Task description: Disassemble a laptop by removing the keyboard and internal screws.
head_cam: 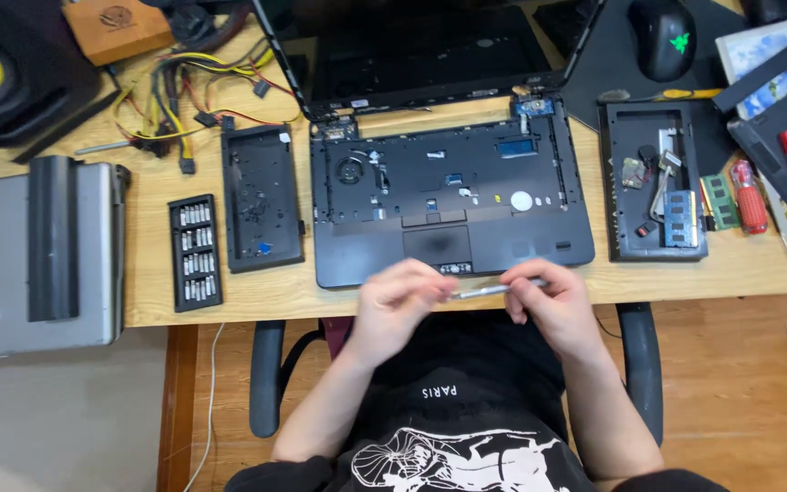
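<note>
A slim silver screwdriver [494, 290] lies level between both hands, just in front of the table's edge. My right hand [548, 305] grips its handle end. My left hand [398, 301] pinches the tip end with its fingers closed around it. Right behind the hands sits an opened black laptop [448, 196] with its keyboard removed, showing the inner frame, fan and touchpad. Its lid [421, 50] stands open at the back.
A black bit set [195, 251] and a black cover panel [261, 196] lie left of the laptop. A tray with parts and memory sticks [656, 182], a red-handled screwdriver [751, 199], a mouse [662, 36], cables [175, 91] and a grey closed laptop [34, 255] surround it.
</note>
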